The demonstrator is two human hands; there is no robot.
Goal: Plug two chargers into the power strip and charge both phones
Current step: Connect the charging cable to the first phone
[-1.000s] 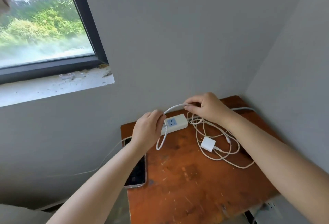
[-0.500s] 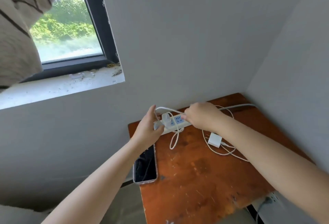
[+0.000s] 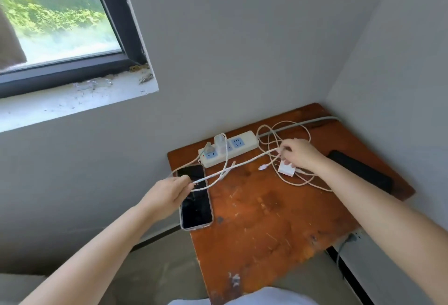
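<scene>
Over the phone [image 3: 196, 198] at the table's left edge, I am seeing the left hand [image 3: 167, 193] pinching a white cable [image 3: 232, 167] that is stretching across to the right hand [image 3: 299, 155], whose fingers are closing on the same cable above a loose white charger [image 3: 286, 170]. Behind them, the power strip [image 3: 247, 144] is lying against the wall with one charger [image 3: 220, 143] sitting in it. Right of the right wrist, a second phone [image 3: 361, 171] is lying dark on the wooden table [image 3: 278, 219].

The surface [image 3: 278, 207] is orange-brown with pale scratches. The power strip [image 3: 249, 141] is white with blue sockets. The cables [image 3: 242, 164] and the charger [image 3: 286, 170] are white. Both phones [image 3: 196, 205] [image 3: 361, 171] are black.
</scene>
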